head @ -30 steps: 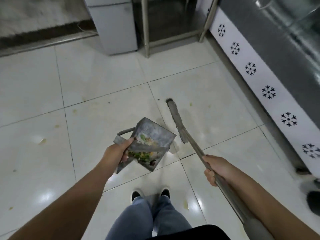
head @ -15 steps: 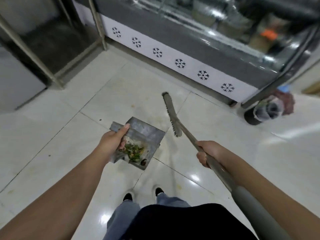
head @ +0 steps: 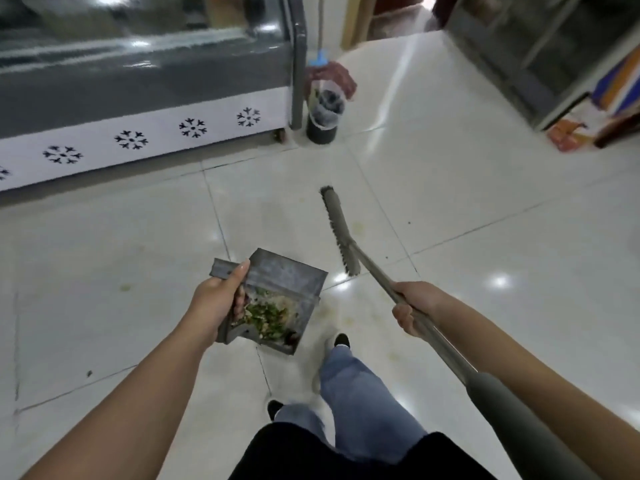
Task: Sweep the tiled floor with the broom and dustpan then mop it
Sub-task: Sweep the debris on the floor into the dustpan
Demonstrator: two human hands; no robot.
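Dustpan (head: 273, 299), full of scraps, gripped level in left hand (head: 216, 299) to avoid spills; right hand (head: 412, 306) wraps broom (head: 346, 237) beside it.

- This looks like a shop, most likely a food shop, seen from indoors.
- A long glass-fronted display counter (head: 145, 74) runs along the left, with a grey body and a white base panel (head: 138, 140) printed with black snowflake marks, as on a chilled case.
- A second glass cabinet (head: 540, 53) stands at the far right, with coloured cartons (head: 571, 129) on the floor beside it.
- The floor (head: 485, 220) is large glossy white tiles.
- A lined bin (head: 323, 116) sits at the counter's end.
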